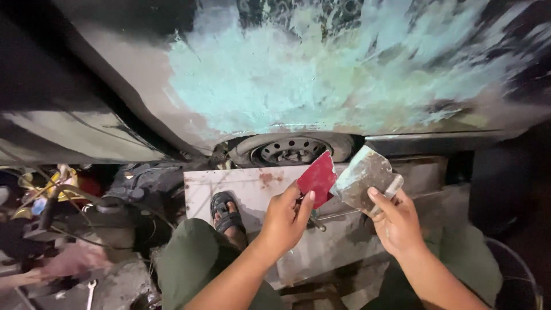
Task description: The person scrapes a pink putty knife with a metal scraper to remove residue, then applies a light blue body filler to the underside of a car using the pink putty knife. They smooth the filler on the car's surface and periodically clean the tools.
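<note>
Two bare forearms rise from the lower edge of the view over knees in olive-green cloth. One hand, the left hand (285,217), is closed round the base of a red spreader (317,178), a thin, flat, roughly wedge-shaped blade of what looks like plastic, its surface smooth and matt. Beside it the right hand (396,221) grips a grey spreader (364,177), a similar flat blade crusted with dried, mottled filler, thumb laid along its lower edge. Both blades are held upright side by side, edges near each other; whether they touch cannot be told.

Below the hands lies a white board (247,189), scuffed and stained with rusty patches, resting on the floor. A foot in a black sandal (225,213) rests on its left part.

Ahead stands a car body panel (321,74), curved, sanded to a rough patchwork of pale turquoise filler, bare beige and dark paint. Under its lower edge shows a tyre on a steel wheel (291,150) with round holes. At the left, tangled wires and a spanner (90,290) lie on the dusty floor.
</note>
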